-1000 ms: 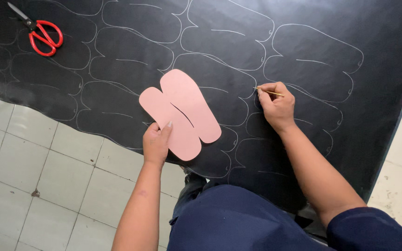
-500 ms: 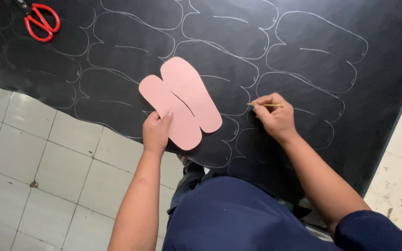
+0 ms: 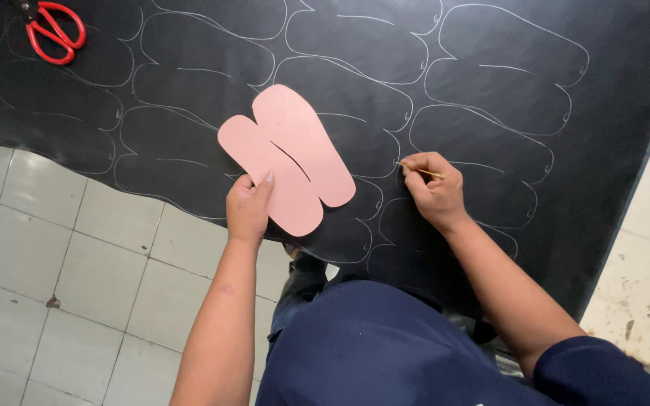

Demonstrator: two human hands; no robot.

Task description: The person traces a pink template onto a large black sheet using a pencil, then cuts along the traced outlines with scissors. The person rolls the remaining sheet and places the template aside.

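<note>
The pink template, a flat smooth card cut like two overlapping soles, lies on the black sheet near its front edge, where the sheet ends above the pale floor tiles. The left hand presses on the lower end of the template, fingers bent, one fingertip on the card. To the right, a little apart from the template, the right hand is closed around a thin yellow marking stick, its tip touching the sheet. White traced outlines of the same shape cover most of the matte sheet. Red-handled scissors lie far at the top left corner.
</note>
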